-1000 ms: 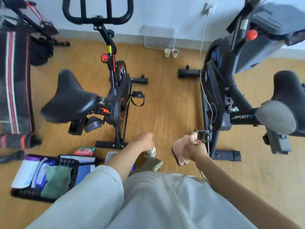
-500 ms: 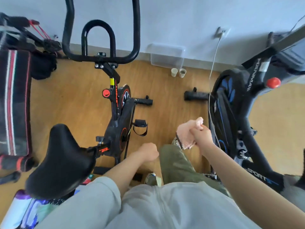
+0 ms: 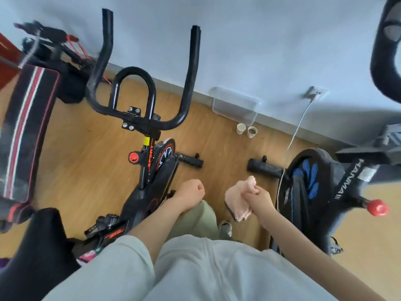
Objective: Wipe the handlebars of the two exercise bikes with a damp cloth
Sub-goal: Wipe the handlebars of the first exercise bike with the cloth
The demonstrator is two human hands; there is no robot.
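Observation:
A black and orange exercise bike (image 3: 152, 183) stands at the left, its black handlebars (image 3: 138, 98) rising ahead of me. At the right is a black and blue exercise bike (image 3: 314, 185); part of its handlebar (image 3: 384, 53) shows at the top right corner. My right hand (image 3: 259, 199) is closed on a crumpled pink cloth (image 3: 236, 200), held low between the two bikes. My left hand (image 3: 191, 193) is a closed fist with nothing in it, just beside the left bike's frame. Neither hand touches a handlebar.
Two paper cups (image 3: 247, 130) and a clear plastic box (image 3: 235, 106) sit by the wall. A white cable (image 3: 301, 124) hangs from a wall socket. A black and red bench (image 3: 23, 131) lies at the left. The left bike's black saddle (image 3: 34, 242) is close at lower left.
My view has lifted from the floor and the bag toward the wall, so the left bike's handlebars came fully into sight. Both hands kept their grip and stayed in front of me.

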